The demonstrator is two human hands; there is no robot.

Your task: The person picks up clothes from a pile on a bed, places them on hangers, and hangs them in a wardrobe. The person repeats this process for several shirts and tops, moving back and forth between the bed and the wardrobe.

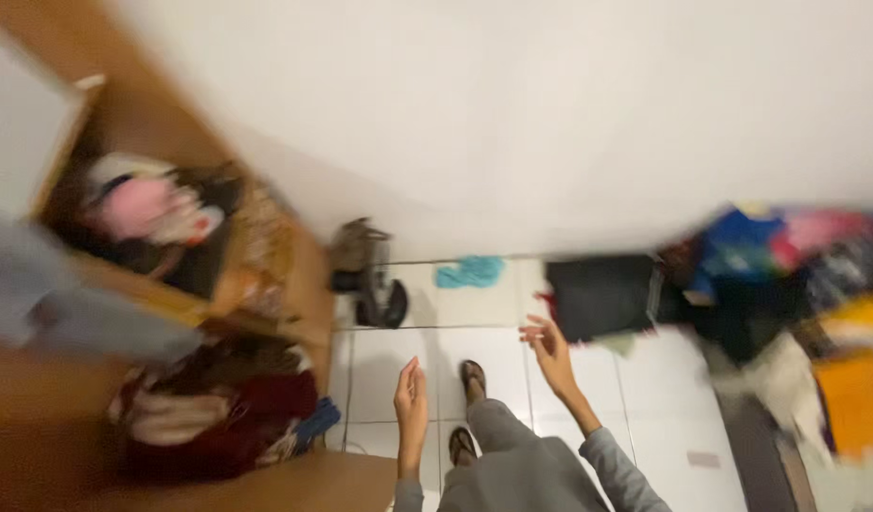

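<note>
Shelves of a brown wooden cupboard point(294, 284) at the left hold soft, crumpled cloth bundles, pink and white above point(147, 209), dark red below point(218, 417). Over the glossy white tiled floor point(389, 370), the left hand point(411, 403) hangs empty, fingers straight and together. The right hand point(548, 349) spreads loose fingers, holding nothing, just beside a flat black rectangular box point(602, 296), with a blurred multicoloured clothes heap point(797, 265) further right.

Grey long sleeves point(602, 455), grey trousers point(512, 455) — dark sandals point(472, 374), bare hands
</note>
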